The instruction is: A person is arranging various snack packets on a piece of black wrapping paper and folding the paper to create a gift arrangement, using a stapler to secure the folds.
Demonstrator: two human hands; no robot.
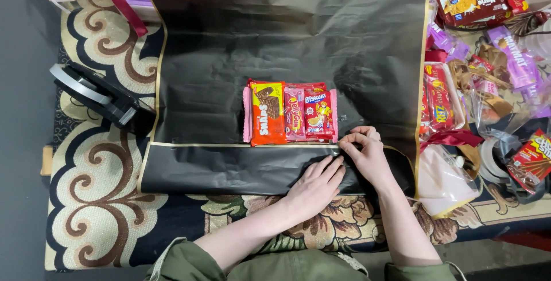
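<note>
our left hand [314, 186] lies flat, fingers spread and holding nothing, pressing on the folded near strip of the black wrapping sheet [229, 51]. our right hand [365, 153] sits just beside it, thumb and fingertips pinched together on the sheet's gold-lined edge, close to the near right corner of the snack bundle [290, 113]. the 2 hands are near each other, almost touching.

the bundle rests near the middle of the sheet, right against the fold line: an orange-red wafer pack on the left, then a narrow pink pack, then a red biscuit pack, all glossy and flat, lying side by side on a pink backing. the sheet is matte black, faintly crinkled, with a thin gold border.

under it all lies a patterned carpet [97, 201] with cream, brown and dark blue swirls. to the left, on the carpet, sits a black tape dispenser [94, 94]. to the right there is a crowded heap of snack packs [488, 34], purple, red and brown, with clear cellophane and a dark red ribbon [453, 139]. another dark red ribbon [121, 3] trails at the top left, over pale wrapped goods.
</note>
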